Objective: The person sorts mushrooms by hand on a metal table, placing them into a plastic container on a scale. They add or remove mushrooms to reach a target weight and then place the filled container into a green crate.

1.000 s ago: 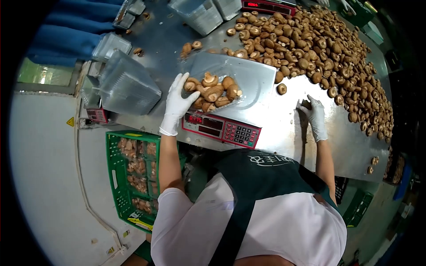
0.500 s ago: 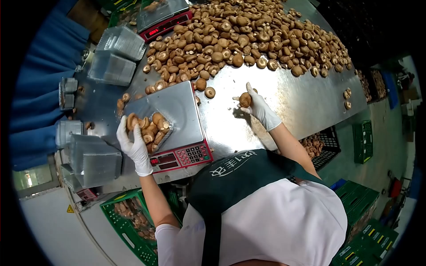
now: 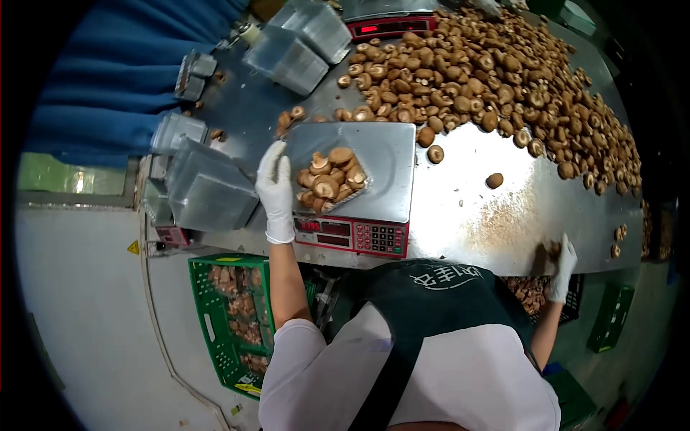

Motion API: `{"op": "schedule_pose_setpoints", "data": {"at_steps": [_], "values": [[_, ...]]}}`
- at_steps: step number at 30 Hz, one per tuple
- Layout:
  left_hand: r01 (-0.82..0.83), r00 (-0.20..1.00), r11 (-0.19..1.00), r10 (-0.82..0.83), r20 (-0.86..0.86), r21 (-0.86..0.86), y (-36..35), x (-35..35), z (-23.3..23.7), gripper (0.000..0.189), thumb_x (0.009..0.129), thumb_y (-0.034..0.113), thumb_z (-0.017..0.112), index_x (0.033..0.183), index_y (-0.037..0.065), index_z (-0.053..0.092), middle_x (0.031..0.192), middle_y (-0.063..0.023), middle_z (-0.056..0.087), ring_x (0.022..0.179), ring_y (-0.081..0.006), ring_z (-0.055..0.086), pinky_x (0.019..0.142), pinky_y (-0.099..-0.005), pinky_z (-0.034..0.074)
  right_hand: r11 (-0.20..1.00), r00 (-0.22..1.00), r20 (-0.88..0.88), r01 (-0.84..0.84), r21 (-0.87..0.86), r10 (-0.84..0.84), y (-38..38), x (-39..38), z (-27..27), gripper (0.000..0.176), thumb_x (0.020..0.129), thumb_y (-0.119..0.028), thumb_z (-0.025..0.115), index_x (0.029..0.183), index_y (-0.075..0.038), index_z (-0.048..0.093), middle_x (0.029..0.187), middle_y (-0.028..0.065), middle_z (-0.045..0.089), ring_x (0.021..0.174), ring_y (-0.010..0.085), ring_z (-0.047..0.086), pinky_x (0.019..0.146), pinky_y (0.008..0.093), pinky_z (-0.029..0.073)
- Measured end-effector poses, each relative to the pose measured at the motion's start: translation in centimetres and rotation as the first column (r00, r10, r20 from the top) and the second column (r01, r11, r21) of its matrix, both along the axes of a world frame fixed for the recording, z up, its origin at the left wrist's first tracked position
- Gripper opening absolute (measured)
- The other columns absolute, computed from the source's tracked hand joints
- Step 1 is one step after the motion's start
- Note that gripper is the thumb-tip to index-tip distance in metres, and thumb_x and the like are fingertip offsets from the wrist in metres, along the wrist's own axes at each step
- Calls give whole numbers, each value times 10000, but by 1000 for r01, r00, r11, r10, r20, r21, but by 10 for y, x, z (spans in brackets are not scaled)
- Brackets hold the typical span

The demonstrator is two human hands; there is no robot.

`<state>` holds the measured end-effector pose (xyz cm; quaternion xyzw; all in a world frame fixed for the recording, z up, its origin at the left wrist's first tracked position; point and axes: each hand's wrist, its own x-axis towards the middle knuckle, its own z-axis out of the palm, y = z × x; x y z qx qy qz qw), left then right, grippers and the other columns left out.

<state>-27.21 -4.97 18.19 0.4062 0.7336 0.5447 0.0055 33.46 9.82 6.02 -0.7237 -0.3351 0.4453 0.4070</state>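
My gloved left hand (image 3: pixel 275 194) is upright at the left side of the scale (image 3: pixel 392 169), its fingers stretched out with nothing visible in them. Just right of it, a clear plastic tray (image 3: pixel 348 202) filled with shiitake mushrooms (image 3: pixel 325 187) sits tilted on the metal pan. My gloved right hand (image 3: pixel 565 267) is at the table's front edge, fingers extended. A small brown patch shows beside these fingers; I cannot make out whether it is a mushroom. One loose mushroom (image 3: pixel 494 180) lies on the table between the scale and the big pile.
A large mushroom pile (image 3: pixel 496 82) covers the back of the steel table (image 3: pixel 460 237). Stacked clear trays (image 3: pixel 208 188) stand at left, more (image 3: pixel 287 59) behind. A second scale (image 3: pixel 392 27) is at the back. A green crate (image 3: pixel 205 316) holds packed mushrooms below.
My left hand has let go of a mushroom at the tray and opened. My right hand has moved right and toward the front edge, away from the loose mushroom. The view has shifted.
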Motion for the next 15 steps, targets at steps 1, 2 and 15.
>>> {"op": "schedule_pose_setpoints", "data": {"at_steps": [1, 2, 15], "values": [[-68, 998, 998, 68, 14, -3, -7, -13, -1, 241, 871, 25, 579, 1104, 14, 637, 1150, -98, 621, 1076, -200, 573, 951, -301, 421, 999, 989, 146, -46, 29, 41, -9, 33, -10, 356, 910, -326, 589, 669, -65, 568, 560, -11, 490, 486, 91, 447, 446, 248, 353], [-136, 990, 991, 136, 29, -7, -15, -28, -5, 238, 870, 23, 579, 1100, 10, 638, 1146, -96, 621, 1070, -199, 574, 945, -298, 424, 994, 954, 289, -96, 53, 77, -17, 73, -22, 368, 907, -328, 592, 655, -61, 558, 538, -14, 480, 478, 91, 442, 449, 257, 350], [-44, 571, 985, 163, 804, -168, 16, -106, -41, 651, 881, 389, 596, 1380, 41, 362, 1360, -201, 431, 1193, -322, 473, 950, -419, 401, 940, 906, 284, -338, 44, 313, 40, 2, 20, 242, 912, -206, 587, 1002, 7, 657, 840, 13, 633, 741, 85, 520, 668, 225, 429]]}}
